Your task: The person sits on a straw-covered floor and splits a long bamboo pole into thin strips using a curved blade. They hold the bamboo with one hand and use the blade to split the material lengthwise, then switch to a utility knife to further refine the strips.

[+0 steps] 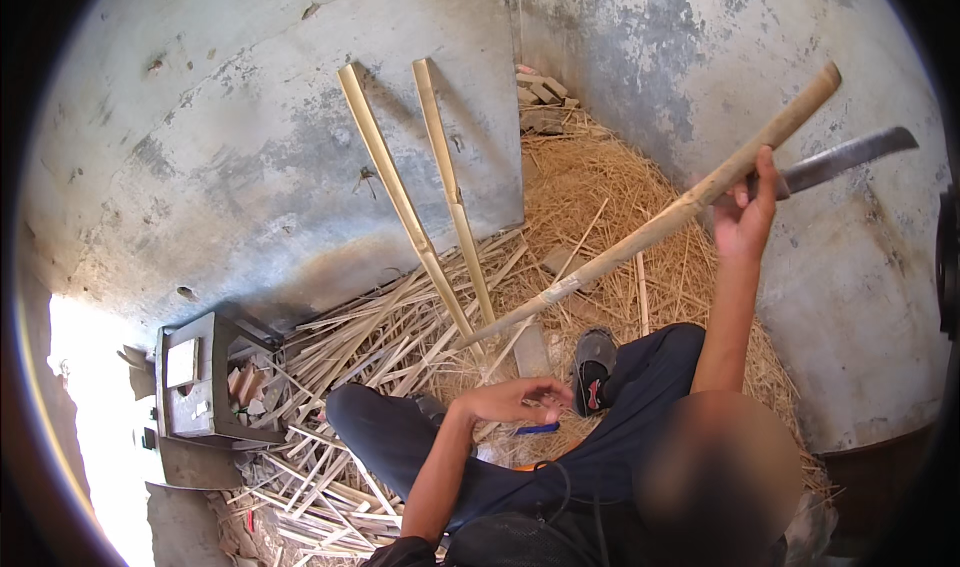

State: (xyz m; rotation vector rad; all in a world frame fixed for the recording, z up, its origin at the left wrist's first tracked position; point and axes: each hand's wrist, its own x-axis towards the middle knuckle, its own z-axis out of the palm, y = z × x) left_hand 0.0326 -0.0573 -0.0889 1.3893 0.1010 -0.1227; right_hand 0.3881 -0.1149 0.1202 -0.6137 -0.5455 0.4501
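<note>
My right hand (pixel 745 217) is raised at the right, its fingers closed on a long bamboo pole (pixel 650 229) and on a machete (pixel 850 162). The pole slants from upper right down to the middle, its lower end near the feet of two split bamboo lengths. The machete's dark blade points out to the right, beyond the pole; its handle is mostly hidden by my fingers. My left hand (pixel 515 401) hovers low in the middle between my legs, fingers loosely apart, holding nothing that I can see. Just below it lies a small blue object (pixel 537 429), its kind unclear.
Two split bamboo lengths (pixel 400 199) (pixel 447 157) lean on the left wall (pixel 250 167). Bamboo strips (pixel 350 337) lie piled at the left, straw-like shavings (pixel 620 177) at the back. A dark box-like frame (pixel 205 377) holds broken pieces. My shoe (pixel 595 367) rests near a flat block (pixel 531 352).
</note>
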